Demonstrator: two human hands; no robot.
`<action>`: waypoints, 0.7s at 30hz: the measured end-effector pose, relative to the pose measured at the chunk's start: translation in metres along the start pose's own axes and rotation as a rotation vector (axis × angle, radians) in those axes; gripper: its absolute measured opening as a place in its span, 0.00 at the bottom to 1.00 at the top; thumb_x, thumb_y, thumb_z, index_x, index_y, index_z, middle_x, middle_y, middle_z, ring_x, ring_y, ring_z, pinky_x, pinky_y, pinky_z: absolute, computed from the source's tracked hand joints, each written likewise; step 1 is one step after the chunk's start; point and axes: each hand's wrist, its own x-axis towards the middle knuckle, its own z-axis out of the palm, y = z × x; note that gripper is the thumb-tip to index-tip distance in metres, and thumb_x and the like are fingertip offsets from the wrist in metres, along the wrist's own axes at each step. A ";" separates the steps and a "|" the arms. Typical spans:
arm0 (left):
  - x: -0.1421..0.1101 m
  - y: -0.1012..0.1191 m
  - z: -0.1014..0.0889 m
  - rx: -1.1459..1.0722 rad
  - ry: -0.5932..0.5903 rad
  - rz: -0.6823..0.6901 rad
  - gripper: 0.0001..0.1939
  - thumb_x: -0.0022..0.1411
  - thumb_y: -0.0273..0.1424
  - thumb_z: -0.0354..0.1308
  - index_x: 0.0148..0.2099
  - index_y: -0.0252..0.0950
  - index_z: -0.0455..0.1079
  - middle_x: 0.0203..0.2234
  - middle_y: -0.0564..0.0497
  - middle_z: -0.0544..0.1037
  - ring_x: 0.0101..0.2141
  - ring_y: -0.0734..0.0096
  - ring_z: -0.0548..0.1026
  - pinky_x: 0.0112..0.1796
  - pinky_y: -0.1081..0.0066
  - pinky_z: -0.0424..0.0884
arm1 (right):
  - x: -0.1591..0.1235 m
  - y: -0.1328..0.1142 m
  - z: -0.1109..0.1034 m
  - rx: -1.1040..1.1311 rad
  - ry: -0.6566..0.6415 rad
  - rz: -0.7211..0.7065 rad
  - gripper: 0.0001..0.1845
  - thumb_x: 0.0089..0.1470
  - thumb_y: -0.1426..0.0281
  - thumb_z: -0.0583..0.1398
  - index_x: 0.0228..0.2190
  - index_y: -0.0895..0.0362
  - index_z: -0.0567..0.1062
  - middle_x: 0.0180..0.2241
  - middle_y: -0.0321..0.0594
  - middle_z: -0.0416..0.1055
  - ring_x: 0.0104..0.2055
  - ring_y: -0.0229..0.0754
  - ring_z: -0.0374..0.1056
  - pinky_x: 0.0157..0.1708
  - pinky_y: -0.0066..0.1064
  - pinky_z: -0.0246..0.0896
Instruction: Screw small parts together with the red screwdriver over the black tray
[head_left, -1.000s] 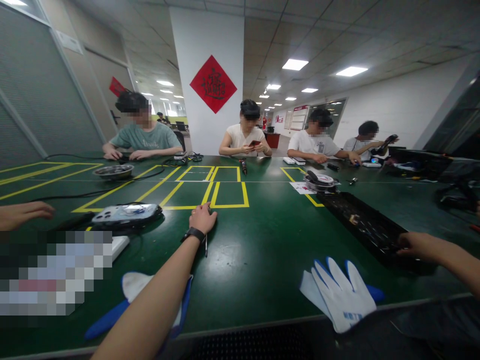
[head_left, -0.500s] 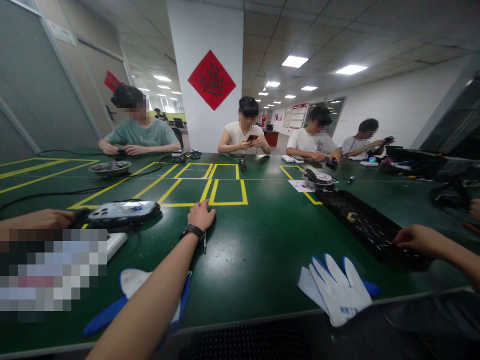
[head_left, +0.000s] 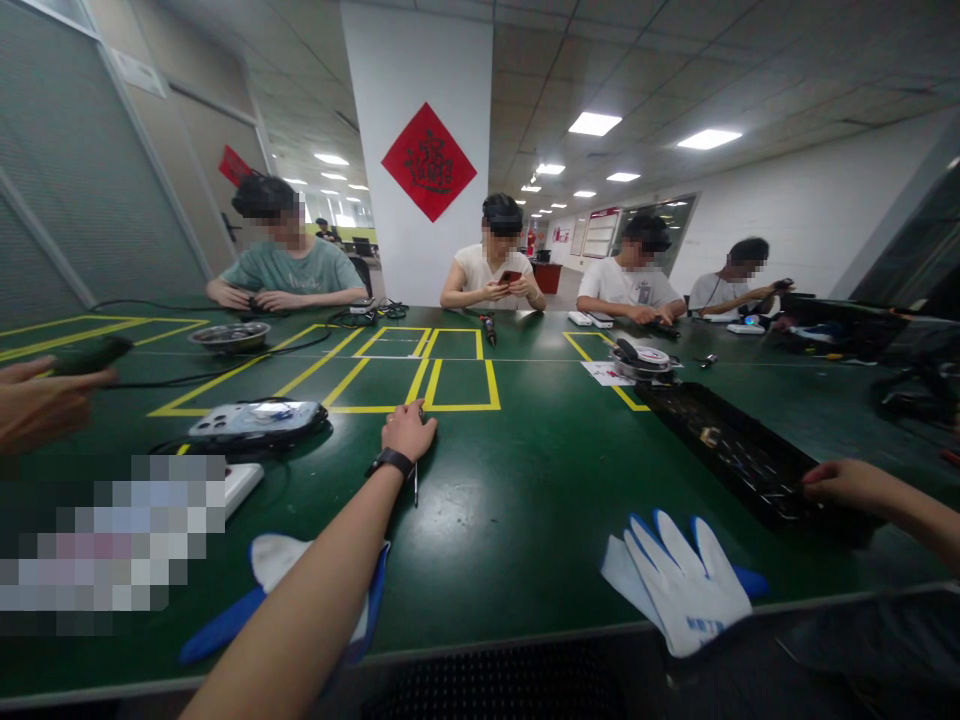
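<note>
Left hand [head_left: 409,432], palm down on the green table [head_left: 525,560], curls around what is probably a screwdriver [head_left: 416,487], shaft pointing toward the wearer; right hand unseen.

Around your left hand [head_left: 409,435], the green table [head_left: 525,480] holds a bowl [head_left: 229,338] beyond to the left, a tray [head_left: 720,440] to the right, and gloves [head_left: 684,580] nearer you.

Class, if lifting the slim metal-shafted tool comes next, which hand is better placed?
Left, I'd judge. The left hand lies over the slim tool, whose shaft shows beside the wrist. The apparent right hand is at the black tray.
</note>
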 end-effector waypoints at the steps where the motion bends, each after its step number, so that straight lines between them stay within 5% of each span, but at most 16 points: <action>1: 0.000 0.000 0.000 0.001 0.001 0.002 0.27 0.53 0.40 0.46 0.55 0.40 0.57 0.47 0.42 0.65 0.47 0.53 0.64 0.45 0.58 0.61 | 0.000 -0.001 -0.001 0.015 -0.022 0.065 0.05 0.32 0.69 0.63 0.19 0.56 0.77 0.24 0.45 0.74 0.29 0.47 0.70 0.28 0.32 0.62; 10: -0.001 0.002 -0.002 -0.009 -0.002 -0.004 0.26 0.53 0.40 0.47 0.55 0.40 0.58 0.47 0.42 0.65 0.48 0.53 0.63 0.45 0.57 0.61 | -0.008 -0.026 -0.011 -0.120 -0.058 0.171 0.05 0.31 0.66 0.65 0.16 0.55 0.78 0.28 0.50 0.74 0.28 0.44 0.68 0.29 0.32 0.55; 14: -0.001 0.001 -0.002 -0.008 -0.005 -0.001 0.26 0.53 0.40 0.47 0.55 0.40 0.57 0.47 0.41 0.65 0.48 0.53 0.63 0.45 0.57 0.61 | -0.004 -0.044 -0.017 -0.087 0.071 -0.008 0.18 0.35 0.59 0.63 0.29 0.56 0.79 0.35 0.54 0.72 0.31 0.43 0.68 0.30 0.32 0.53; 17: 0.000 0.001 -0.002 -0.006 -0.005 0.005 0.27 0.53 0.40 0.46 0.55 0.40 0.57 0.47 0.41 0.65 0.47 0.53 0.64 0.45 0.57 0.61 | 0.012 -0.049 -0.019 -0.144 0.304 -0.204 0.31 0.36 0.56 0.62 0.41 0.63 0.74 0.43 0.62 0.67 0.40 0.47 0.66 0.34 0.34 0.52; 19: 0.000 0.000 -0.002 -0.006 -0.001 0.010 0.27 0.53 0.40 0.46 0.55 0.41 0.57 0.47 0.42 0.65 0.47 0.53 0.64 0.45 0.57 0.61 | 0.025 -0.046 -0.018 -0.190 0.383 -0.139 0.36 0.36 0.56 0.62 0.43 0.70 0.71 0.41 0.70 0.66 0.37 0.48 0.66 0.32 0.35 0.50; 21: 0.001 0.001 -0.001 -0.004 0.001 0.010 0.27 0.53 0.41 0.46 0.55 0.41 0.57 0.47 0.42 0.65 0.47 0.52 0.64 0.45 0.57 0.61 | 0.034 -0.039 -0.017 -0.176 0.315 -0.022 0.32 0.38 0.58 0.62 0.39 0.73 0.73 0.35 0.71 0.68 0.29 0.42 0.66 0.29 0.33 0.49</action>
